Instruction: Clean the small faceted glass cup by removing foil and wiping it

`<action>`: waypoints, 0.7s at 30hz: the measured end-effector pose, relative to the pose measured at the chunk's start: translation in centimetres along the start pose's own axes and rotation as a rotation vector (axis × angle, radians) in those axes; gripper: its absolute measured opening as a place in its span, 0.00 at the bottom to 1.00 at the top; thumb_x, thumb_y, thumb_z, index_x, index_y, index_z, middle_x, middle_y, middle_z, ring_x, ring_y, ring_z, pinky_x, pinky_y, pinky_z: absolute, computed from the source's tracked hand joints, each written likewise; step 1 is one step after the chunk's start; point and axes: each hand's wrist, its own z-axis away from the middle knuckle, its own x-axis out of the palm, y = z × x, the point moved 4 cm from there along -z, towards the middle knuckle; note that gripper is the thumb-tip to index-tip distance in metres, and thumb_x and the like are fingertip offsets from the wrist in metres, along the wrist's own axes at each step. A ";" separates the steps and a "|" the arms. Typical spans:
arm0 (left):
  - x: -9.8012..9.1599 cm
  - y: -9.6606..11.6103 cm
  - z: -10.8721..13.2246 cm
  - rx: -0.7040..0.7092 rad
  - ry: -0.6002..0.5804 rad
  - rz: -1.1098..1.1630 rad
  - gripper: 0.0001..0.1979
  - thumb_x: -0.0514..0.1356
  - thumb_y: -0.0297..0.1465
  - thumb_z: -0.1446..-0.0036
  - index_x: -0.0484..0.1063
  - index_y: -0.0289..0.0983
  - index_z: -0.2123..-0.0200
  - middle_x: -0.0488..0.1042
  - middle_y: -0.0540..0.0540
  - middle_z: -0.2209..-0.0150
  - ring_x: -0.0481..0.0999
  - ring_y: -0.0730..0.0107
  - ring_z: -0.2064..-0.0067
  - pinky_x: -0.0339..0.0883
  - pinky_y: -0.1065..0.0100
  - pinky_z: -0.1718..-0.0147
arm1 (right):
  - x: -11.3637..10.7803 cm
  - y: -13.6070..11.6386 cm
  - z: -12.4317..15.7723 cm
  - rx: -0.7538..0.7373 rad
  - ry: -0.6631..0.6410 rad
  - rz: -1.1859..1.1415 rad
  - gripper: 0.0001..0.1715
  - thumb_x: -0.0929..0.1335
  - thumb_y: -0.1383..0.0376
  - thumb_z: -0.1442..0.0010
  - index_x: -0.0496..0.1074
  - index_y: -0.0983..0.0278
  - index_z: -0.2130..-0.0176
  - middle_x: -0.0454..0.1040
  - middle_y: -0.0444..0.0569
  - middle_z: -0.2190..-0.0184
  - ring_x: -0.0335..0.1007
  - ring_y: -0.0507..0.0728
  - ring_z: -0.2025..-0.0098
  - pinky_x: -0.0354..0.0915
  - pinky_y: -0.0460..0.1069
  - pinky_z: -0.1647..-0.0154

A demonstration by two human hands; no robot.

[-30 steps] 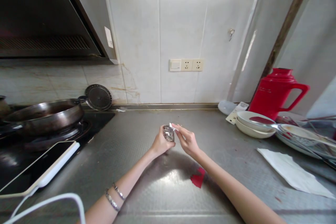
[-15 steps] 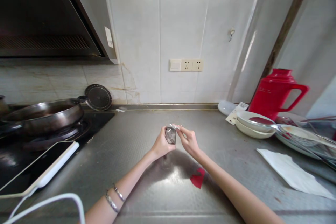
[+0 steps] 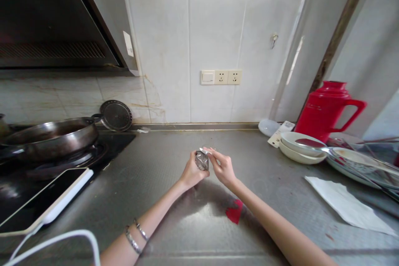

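Over the middle of the steel counter (image 3: 174, 216) both my hands meet around a small silvery foil packet (image 3: 201, 160). My left hand (image 3: 190, 171) is closed round its lower left side. My right hand (image 3: 220, 166) pinches its top right edge with thumb and fingertips. A small red scrap (image 3: 234, 212) lies on the counter just below my right forearm. Two bracelets (image 3: 136, 234) sit on my left wrist.
A dark pan (image 3: 51, 136) stands on the black hob at the left, with a tablet (image 3: 43, 199) and white cable (image 3: 56, 242) in front. At the right are a red jug (image 3: 327, 108), stacked white bowls (image 3: 301, 148), plates and a white napkin (image 3: 346, 204). Wall sockets (image 3: 221, 77) are behind.
My hands have stayed in place over the counter. The fingers of my right hand have shifted slightly along the packet's top edge, and the packet has turned a little.
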 end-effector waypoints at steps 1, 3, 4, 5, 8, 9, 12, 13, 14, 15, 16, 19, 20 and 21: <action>0.1 -0.1 0.0 0.006 -0.007 -0.001 0.30 0.64 0.20 0.65 0.58 0.35 0.55 0.70 0.51 0.69 0.69 0.72 0.70 0.62 0.71 0.72 | 0.0 0.4 -0.1 0.074 0.004 0.017 0.17 0.61 0.61 0.35 0.77 0.63 0.65 0.80 0.49 0.68 0.78 0.59 0.62 0.74 0.50 0.61; 0.2 -0.4 0.0 0.011 -0.010 -0.010 0.30 0.64 0.20 0.66 0.59 0.35 0.56 0.69 0.51 0.69 0.69 0.72 0.70 0.62 0.71 0.71 | 0.0 0.7 -0.2 0.162 -0.016 0.033 0.21 0.60 0.59 0.35 0.75 0.63 0.72 0.78 0.47 0.76 0.77 0.57 0.70 0.73 0.48 0.68; 0.1 -0.7 -0.1 0.005 -0.007 -0.012 0.30 0.64 0.20 0.66 0.59 0.35 0.56 0.70 0.51 0.69 0.70 0.72 0.69 0.62 0.70 0.71 | 0.1 0.6 -0.2 0.154 -0.030 0.031 0.21 0.60 0.59 0.35 0.75 0.63 0.71 0.78 0.47 0.76 0.77 0.57 0.70 0.73 0.49 0.67; 0.1 -1.0 -0.2 0.000 -0.002 -0.006 0.30 0.64 0.20 0.66 0.59 0.35 0.56 0.70 0.51 0.68 0.70 0.71 0.69 0.62 0.70 0.71 | 0.1 0.2 -0.2 0.114 -0.044 0.024 0.19 0.60 0.60 0.35 0.76 0.63 0.68 0.79 0.48 0.73 0.78 0.58 0.67 0.73 0.50 0.62; 0.1 -1.4 -0.4 0.009 -0.011 0.036 0.32 0.64 0.20 0.66 0.58 0.35 0.54 0.72 0.48 0.65 0.71 0.70 0.68 0.62 0.70 0.71 | 0.2 -1.1 -0.1 -0.076 -0.100 -0.017 0.17 0.59 0.65 0.34 0.74 0.61 0.55 0.78 0.50 0.57 0.74 0.58 0.52 0.67 0.55 0.46; 0.1 -1.4 -0.4 0.026 -0.029 0.049 0.32 0.64 0.20 0.65 0.58 0.35 0.54 0.72 0.47 0.64 0.72 0.70 0.67 0.62 0.70 0.71 | 0.2 -1.4 -0.1 -0.120 -0.123 -0.027 0.17 0.58 0.66 0.34 0.73 0.61 0.53 0.77 0.51 0.54 0.72 0.58 0.49 0.64 0.56 0.43; 0.5 -0.6 0.0 0.085 -0.084 0.035 0.33 0.63 0.20 0.65 0.58 0.36 0.52 0.72 0.46 0.61 0.72 0.68 0.65 0.62 0.71 0.71 | 0.2 -1.4 -0.3 -0.119 -0.156 -0.020 0.17 0.58 0.65 0.34 0.73 0.61 0.56 0.78 0.50 0.58 0.73 0.58 0.51 0.65 0.55 0.44; 0.6 -0.4 0.2 0.094 -0.090 0.016 0.34 0.63 0.19 0.66 0.59 0.36 0.52 0.72 0.46 0.62 0.72 0.68 0.65 0.62 0.71 0.71 | 0.1 -1.1 -0.4 -0.071 -0.153 -0.002 0.17 0.58 0.64 0.34 0.74 0.62 0.60 0.79 0.49 0.63 0.75 0.58 0.56 0.68 0.53 0.48; 0.7 -0.2 0.3 0.097 -0.092 -0.004 0.34 0.63 0.19 0.67 0.59 0.36 0.52 0.72 0.47 0.62 0.72 0.69 0.65 0.62 0.71 0.70 | 0.0 -0.7 -0.5 -0.010 -0.150 0.022 0.19 0.58 0.62 0.34 0.75 0.63 0.66 0.78 0.48 0.69 0.76 0.57 0.62 0.70 0.51 0.55; 0.8 -0.1 0.4 0.094 -0.089 -0.021 0.34 0.64 0.19 0.67 0.60 0.35 0.53 0.72 0.47 0.62 0.72 0.69 0.65 0.62 0.70 0.70 | -0.1 -0.3 -0.6 0.052 -0.148 0.046 0.21 0.58 0.61 0.34 0.73 0.64 0.71 0.76 0.47 0.74 0.76 0.56 0.68 0.71 0.49 0.62; 0.9 -0.1 0.5 0.089 -0.082 -0.032 0.33 0.64 0.19 0.67 0.60 0.35 0.53 0.72 0.47 0.63 0.72 0.69 0.66 0.62 0.70 0.69 | -0.2 0.0 -0.7 0.099 -0.148 0.068 0.22 0.59 0.60 0.34 0.72 0.64 0.74 0.74 0.46 0.78 0.74 0.54 0.73 0.70 0.47 0.68; 1.0 -0.5 0.6 0.074 -0.058 -0.051 0.33 0.65 0.19 0.68 0.61 0.35 0.54 0.72 0.47 0.64 0.72 0.68 0.66 0.63 0.71 0.70 | -0.4 -0.3 -1.1 0.037 -0.197 0.074 0.20 0.58 0.62 0.34 0.72 0.64 0.71 0.75 0.46 0.75 0.74 0.54 0.71 0.71 0.49 0.63; 1.0 -0.6 0.6 0.077 -0.054 -0.057 0.32 0.64 0.19 0.68 0.62 0.34 0.54 0.72 0.47 0.64 0.72 0.68 0.66 0.63 0.71 0.71 | -0.4 -0.8 -1.2 -0.037 -0.227 0.065 0.18 0.58 0.63 0.34 0.73 0.63 0.68 0.77 0.47 0.72 0.75 0.55 0.68 0.70 0.51 0.56; 1.1 -0.6 0.5 0.091 -0.066 -0.061 0.31 0.64 0.19 0.68 0.63 0.34 0.55 0.73 0.47 0.64 0.73 0.67 0.66 0.64 0.71 0.71 | -0.5 -1.3 -1.2 -0.118 -0.264 0.060 0.17 0.57 0.65 0.34 0.73 0.63 0.64 0.78 0.48 0.68 0.76 0.56 0.64 0.68 0.54 0.50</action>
